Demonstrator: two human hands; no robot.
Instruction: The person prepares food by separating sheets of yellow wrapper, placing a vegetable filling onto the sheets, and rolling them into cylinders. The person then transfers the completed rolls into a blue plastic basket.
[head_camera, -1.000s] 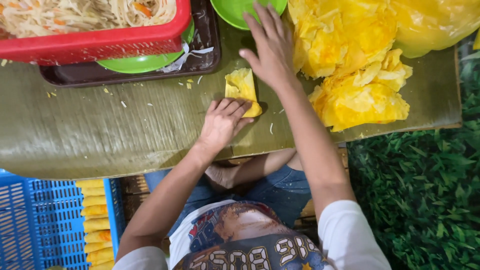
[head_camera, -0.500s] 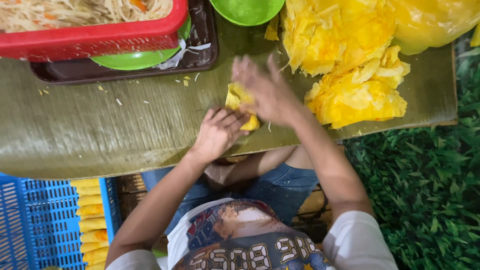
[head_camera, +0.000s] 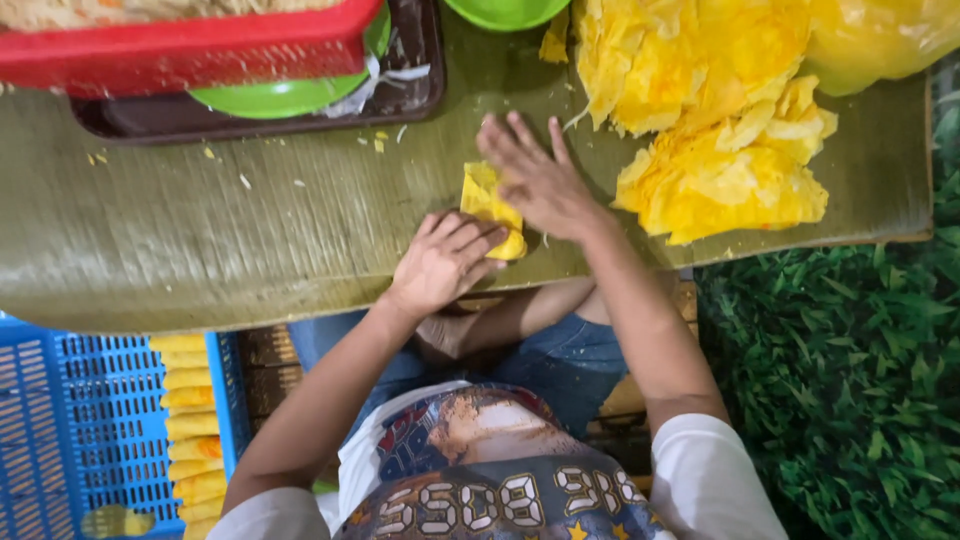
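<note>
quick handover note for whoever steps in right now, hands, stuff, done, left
Left hand: fingers curled on the near end of the yellow wrapper, rolling it.
Right hand: flat, fingers spread, pressing the wrapper's far side.
Things: wrapper on the green leaf-covered board; pile of yellow wrappers to the right; red basket and green plate on a brown tray ahead.
Done: finished rolls in the blue crate.
Left: this roll is only partly rolled.

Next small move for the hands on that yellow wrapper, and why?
Probably keep rolling toward the far edge: the left hand curls over the near, already rolled end of the yellow wrapper, while the right hand lies flat on the unrolled part.
</note>
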